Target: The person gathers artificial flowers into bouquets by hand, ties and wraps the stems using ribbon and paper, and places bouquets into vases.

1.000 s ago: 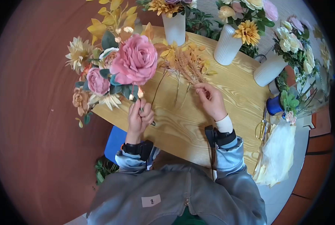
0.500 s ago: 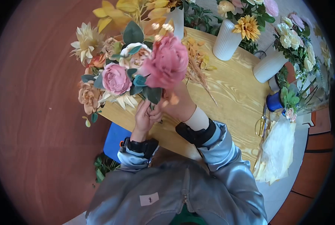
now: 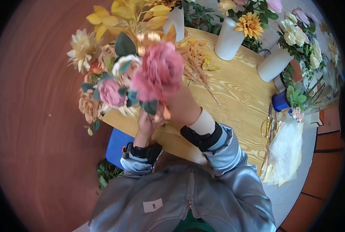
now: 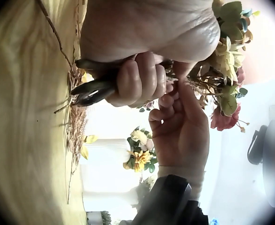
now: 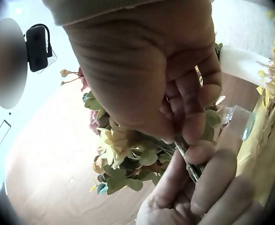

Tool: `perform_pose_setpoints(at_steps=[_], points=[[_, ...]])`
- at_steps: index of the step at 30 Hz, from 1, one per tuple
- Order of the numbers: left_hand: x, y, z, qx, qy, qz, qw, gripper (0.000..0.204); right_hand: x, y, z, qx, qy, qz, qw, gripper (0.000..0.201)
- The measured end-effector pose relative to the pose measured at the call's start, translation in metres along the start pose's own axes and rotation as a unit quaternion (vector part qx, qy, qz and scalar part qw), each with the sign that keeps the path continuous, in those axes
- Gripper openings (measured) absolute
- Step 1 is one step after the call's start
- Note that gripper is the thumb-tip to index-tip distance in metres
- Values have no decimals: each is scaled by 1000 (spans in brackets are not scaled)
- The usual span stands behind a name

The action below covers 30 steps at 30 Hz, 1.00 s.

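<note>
A bouquet of artificial flowers with a big pink rose [image 3: 159, 71] stands tilted over the table's left side. The left hand [image 4: 142, 79] grips its bundled stems [image 5: 188, 161] low down. Dark, slotted ends [image 4: 95, 92] stick out below that fist in the left wrist view. Just above it, the right hand [image 5: 175, 79] pinches the stems between thumb and fingers, close to the left thumb. From the head, the flowers hide most of both hands. Cream petals [image 5: 113, 146] and green leaves spread beyond the fingers in the right wrist view.
Dried pinkish sprigs [image 3: 199, 73] and yellow leaf stems [image 3: 205, 58] lie on the wooden table [image 3: 234, 104]. White ribbed vases [image 3: 229, 40] with flowers line the far side. Gold-handled scissors [image 3: 266, 127], a blue pot [image 3: 281, 101] and pale wrapping sheets [image 3: 284, 152] are at the right.
The right hand has left the dried sprigs and come across to the bouquet's stems beside the left hand. The bouquet swung right, then back a little left.
</note>
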<state>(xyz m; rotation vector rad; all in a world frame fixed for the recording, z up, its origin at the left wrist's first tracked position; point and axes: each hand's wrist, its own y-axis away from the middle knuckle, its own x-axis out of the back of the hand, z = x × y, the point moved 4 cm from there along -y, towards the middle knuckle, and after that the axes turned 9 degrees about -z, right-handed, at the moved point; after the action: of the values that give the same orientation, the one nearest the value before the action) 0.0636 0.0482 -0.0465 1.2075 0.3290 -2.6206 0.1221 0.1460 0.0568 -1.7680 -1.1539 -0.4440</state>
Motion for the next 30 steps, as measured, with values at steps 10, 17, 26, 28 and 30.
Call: perform_pose_setpoints(at_steps=[10,17,26,28,30], points=[[-20,0,25,-104,-124,-102,982,28,35,49,61,-209,-104,54,971,16],[-24,-7,28,-81,-15,-88,993,29,48,97,124,-387,82,13,918,20],[-25,-11,33,-82,-19,-82,993,29,37,106,131,-379,63,-31,923,19],[-23,-12,31,-81,-3,-90,993,29,50,105,116,-359,-27,33,932,18],[-23,-13,30,-87,9,-97,991,28,50,108,110,-342,-91,62,933,17]])
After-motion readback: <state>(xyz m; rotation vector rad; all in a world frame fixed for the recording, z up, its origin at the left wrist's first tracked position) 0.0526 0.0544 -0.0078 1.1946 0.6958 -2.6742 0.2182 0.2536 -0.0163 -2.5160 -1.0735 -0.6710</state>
